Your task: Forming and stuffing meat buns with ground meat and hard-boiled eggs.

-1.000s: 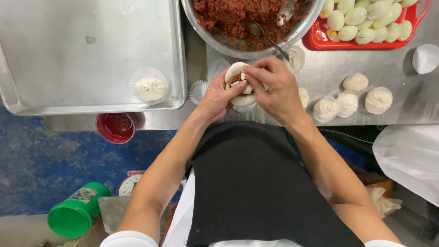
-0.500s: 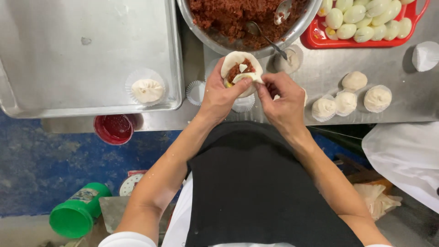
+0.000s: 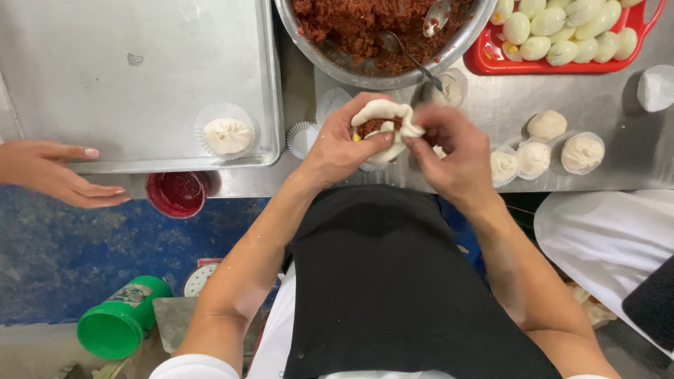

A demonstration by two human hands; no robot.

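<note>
While the left hand (image 3: 340, 144) cups a round of white dough (image 3: 385, 126) from below, fingers curled closed about it, the right hand (image 3: 449, 151) pinches the dough's near edge between thumb and fingertips. Reddish filling shows in the dough's open middle, with a speck of yellow at its left side. Both hands hold it just above the steel worktop (image 3: 562, 95), right in front of a metal bowl (image 3: 449, 52) of dark red mince with a spoon (image 3: 407, 52) lying in it. To the right sit finished buns (image 3: 533, 158) in paper cups, and a red tray (image 3: 562, 67) of peeled eggs (some halved). One bun (image 3: 227, 135) rests on a large metal tray (image 3: 105, 70) at left, near which another person's hand (image 3: 56, 172) reaches.
</note>
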